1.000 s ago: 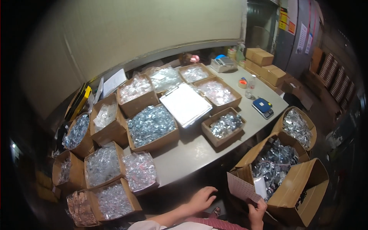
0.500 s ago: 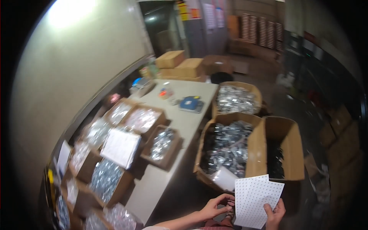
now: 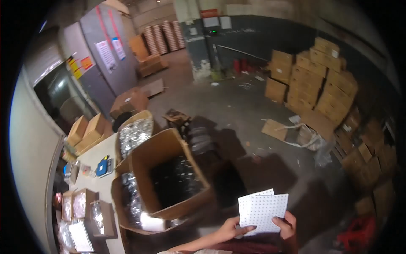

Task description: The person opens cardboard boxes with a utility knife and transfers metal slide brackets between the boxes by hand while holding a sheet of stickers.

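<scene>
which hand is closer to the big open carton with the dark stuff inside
Left. The left hand is lower right of the carton, at the left edge of the white sheets; the right hand is farther right, at their right edge.

The person's left hand (image 3: pixel 231 230) and right hand (image 3: pixel 287 226) are both showing bare, with slim fingers and rounded thumb tips. The left forearm (image 3: pixel 198 243) is showing bare too, looking slender and smooth and narrowing toward the wrist, while only a short bare stretch of the right forearm (image 3: pixel 290 244) is coming into view. Between the forearms, dark red cloth (image 3: pixel 251 246) is covering the near part of the body, its finer texture blurring into shadow. At the near edge, a thin strip of pale, off-white cloth (image 3: pixel 213 252) is showing, its cut staying hidden.
</scene>
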A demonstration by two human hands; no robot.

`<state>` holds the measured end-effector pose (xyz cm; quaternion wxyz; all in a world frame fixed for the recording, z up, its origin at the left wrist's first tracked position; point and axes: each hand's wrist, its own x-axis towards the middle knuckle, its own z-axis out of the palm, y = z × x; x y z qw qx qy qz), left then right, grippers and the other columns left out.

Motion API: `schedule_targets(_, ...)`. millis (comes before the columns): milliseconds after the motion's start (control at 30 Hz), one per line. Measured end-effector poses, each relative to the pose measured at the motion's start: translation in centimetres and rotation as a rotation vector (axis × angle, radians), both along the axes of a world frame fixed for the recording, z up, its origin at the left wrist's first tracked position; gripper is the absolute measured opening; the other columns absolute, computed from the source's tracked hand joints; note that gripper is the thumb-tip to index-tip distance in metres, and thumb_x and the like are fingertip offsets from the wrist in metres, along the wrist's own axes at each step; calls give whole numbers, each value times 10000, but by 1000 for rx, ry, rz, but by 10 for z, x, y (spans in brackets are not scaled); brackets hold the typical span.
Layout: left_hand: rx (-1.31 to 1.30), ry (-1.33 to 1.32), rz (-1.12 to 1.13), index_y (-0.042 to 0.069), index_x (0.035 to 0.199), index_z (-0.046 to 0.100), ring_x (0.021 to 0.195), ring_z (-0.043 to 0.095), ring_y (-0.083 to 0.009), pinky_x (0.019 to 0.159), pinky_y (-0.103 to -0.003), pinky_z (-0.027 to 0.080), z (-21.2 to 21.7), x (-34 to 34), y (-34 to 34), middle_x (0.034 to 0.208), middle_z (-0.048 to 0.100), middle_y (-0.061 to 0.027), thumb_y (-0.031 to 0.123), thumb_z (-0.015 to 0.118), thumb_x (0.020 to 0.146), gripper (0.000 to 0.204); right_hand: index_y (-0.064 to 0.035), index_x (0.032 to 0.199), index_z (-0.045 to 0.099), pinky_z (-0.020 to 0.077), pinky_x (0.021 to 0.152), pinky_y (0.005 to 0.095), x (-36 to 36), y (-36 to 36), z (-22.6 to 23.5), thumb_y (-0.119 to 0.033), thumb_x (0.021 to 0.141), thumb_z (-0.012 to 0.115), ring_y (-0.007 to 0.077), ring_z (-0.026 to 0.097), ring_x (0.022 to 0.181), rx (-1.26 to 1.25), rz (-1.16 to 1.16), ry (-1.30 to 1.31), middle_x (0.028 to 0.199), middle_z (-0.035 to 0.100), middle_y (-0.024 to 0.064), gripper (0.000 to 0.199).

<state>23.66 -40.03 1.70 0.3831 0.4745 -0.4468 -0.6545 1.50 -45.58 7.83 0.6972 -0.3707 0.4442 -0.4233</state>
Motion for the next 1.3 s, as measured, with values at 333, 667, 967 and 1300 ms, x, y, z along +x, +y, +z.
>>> schedule_targets(333, 142, 140, 441, 11, 1111, 734, 647, 569, -75, 585, -235, 445, 44, -63, -182, 822, 687, -13, 182, 696, 973, 223, 42, 1216, 649, 482, 939, 316, -64, -214, -38, -60, 904, 676, 162, 644, 1034, -33, 226, 9, 1126, 705, 96, 329)
schedule_targets(667, 150, 302, 1127, 4, 1059, 698, 814, 611, -105, 758, -276, 477, -48, 77, -317, 917, 692, -8, 170, 645, 995, 186, 47, 1197, 641, 505, 882, 287, 107, -415, -77, -65, 920, 690, 145, 657, 976, -71, 487, 24, 1084, 714, 94, 303)
schedule_targets(967, -76, -553, 1110, 55, 1541, 316, 993, 694, -201, 874, -322, 519, -46, 223, -523, 1053, 710, -216, 71, 635, 946, 675, 20, 1301, 506, 451, 883, 280, 203, -657, -77, -20, 959, 568, 121, 575, 966, -325, 425, 242, 1087, 645, 59, 350)
schedule_targets(1300, 19, -668, 1117, 167, 1553, 368, 709, 634, -262, 747, -340, 523, -39, 354, -685, 845, 603, -248, 21, 595, 890, 716, -8, 1403, 440, 460, 932, 313, 366, -876, -129, 28, 920, 611, 188, 603, 1095, -270, 502, 209, 1168, 670, 156, 514)
